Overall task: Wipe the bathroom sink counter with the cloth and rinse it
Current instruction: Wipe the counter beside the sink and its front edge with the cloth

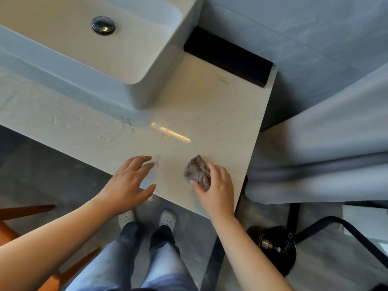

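A crumpled grey-brown cloth lies on the pale marble counter near its front right corner. My right hand grips the cloth from the right, thumb and fingers curled round it. To the left of it, my left hand hovers over the counter's front edge with fingers spread and holds nothing. A white rectangular vessel sink with a chrome drain plug stands on the counter behind and to the left.
A black box lies at the counter's back right against the grey tiled wall. Right of the counter, a grey ledge juts out. Below are a black bin, a black tube frame, an orange wooden stool at left, and my feet.
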A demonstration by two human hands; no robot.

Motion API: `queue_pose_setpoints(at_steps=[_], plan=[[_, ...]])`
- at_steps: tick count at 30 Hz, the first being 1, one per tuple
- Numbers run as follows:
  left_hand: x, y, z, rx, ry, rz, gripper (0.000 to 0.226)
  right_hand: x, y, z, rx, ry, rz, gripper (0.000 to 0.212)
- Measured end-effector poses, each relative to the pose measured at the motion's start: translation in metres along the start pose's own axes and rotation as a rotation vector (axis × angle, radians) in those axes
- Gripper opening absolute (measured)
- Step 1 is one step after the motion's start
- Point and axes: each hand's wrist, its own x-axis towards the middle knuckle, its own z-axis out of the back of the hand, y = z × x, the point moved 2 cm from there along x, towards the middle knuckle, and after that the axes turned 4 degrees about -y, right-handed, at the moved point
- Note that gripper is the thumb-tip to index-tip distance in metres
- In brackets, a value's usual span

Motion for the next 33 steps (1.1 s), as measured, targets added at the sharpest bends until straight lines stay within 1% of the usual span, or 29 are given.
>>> queue_pose_setpoints(at_steps=[5, 8, 10, 13, 14, 15, 16, 17, 18, 19, 20, 21, 22, 23, 24, 25, 27, 29, 31, 33], plan=[[-0.004, 0.004, 0.001, 0.029, 0.024, 0.007, 0.067, -0.009, -0.001, -0.018, -0.062, -0.040, -0.005, 0.056], [-0.008, 0.006, 0.001, 0.037, 0.038, 0.017, 0.066, -0.004, -0.005, -0.019, -0.055, -0.047, 0.026, 0.047], [-0.009, 0.006, 0.000, 0.030, 0.041, 0.026, 0.066, 0.008, -0.010, -0.012, 0.093, 0.009, -0.031, 0.037], [-0.009, 0.005, 0.000, 0.025, 0.046, 0.018, 0.065, 0.026, -0.018, 0.009, 0.538, 0.250, -0.294, 0.020], [-0.008, 0.004, 0.000, 0.027, 0.049, 0.012, 0.065, 0.031, -0.024, 0.017, 0.657, 0.320, -0.375, 0.020], [-0.007, 0.004, 0.000, 0.030, 0.050, 0.007, 0.065, 0.034, -0.031, 0.023, 0.717, 0.360, -0.439, 0.021], [-0.005, 0.003, 0.000, 0.034, 0.051, 0.004, 0.065, 0.037, -0.040, 0.029, 0.711, 0.367, -0.478, 0.023], [-0.003, 0.002, 0.000, 0.037, 0.051, -0.001, 0.065, 0.041, -0.050, 0.034, 0.612, 0.332, -0.485, 0.025], [-0.001, 0.000, 0.001, 0.039, 0.051, -0.004, 0.065, 0.044, -0.061, 0.038, 0.430, 0.250, -0.451, 0.027], [0.002, -0.002, 0.001, 0.039, 0.050, -0.009, 0.065, 0.047, -0.070, 0.042, 0.245, 0.132, -0.407, 0.028], [0.004, -0.004, 0.001, 0.037, 0.050, -0.013, 0.065, 0.048, -0.078, 0.046, 0.123, -0.009, -0.382, 0.029], [0.006, -0.006, 0.001, 0.034, 0.050, -0.018, 0.065, 0.047, -0.082, 0.050, 0.092, -0.149, -0.384, 0.029], [0.009, -0.008, 0.001, 0.033, 0.049, -0.022, 0.065, 0.044, -0.081, 0.053, 0.127, -0.273, -0.396, 0.028], [0.011, -0.010, 0.001, 0.032, 0.047, -0.027, 0.064, 0.041, -0.078, 0.053, 0.178, -0.354, -0.399, 0.028], [0.012, -0.011, 0.001, 0.031, 0.045, -0.033, 0.064, 0.036, -0.073, 0.050, 0.215, -0.385, -0.375, 0.029], [0.013, -0.012, 0.000, 0.031, 0.043, -0.039, 0.063, 0.031, -0.065, 0.045, 0.213, -0.369, -0.318, 0.031], [0.015, -0.013, -0.002, 0.036, 0.051, -0.051, 0.063, 0.022, -0.051, 0.028, 0.094, -0.254, -0.186, 0.043], [0.014, -0.014, -0.004, 0.047, 0.063, -0.059, 0.062, 0.019, -0.048, 0.011, -0.066, -0.160, -0.105, 0.052], [0.012, -0.012, -0.006, 0.053, 0.067, -0.056, 0.062, 0.022, -0.052, 0.001, -0.131, -0.166, -0.099, 0.047], [0.009, -0.010, -0.007, 0.056, 0.072, -0.050, 0.062, 0.024, -0.058, -0.001, -0.059, -0.239, -0.122, 0.039]])
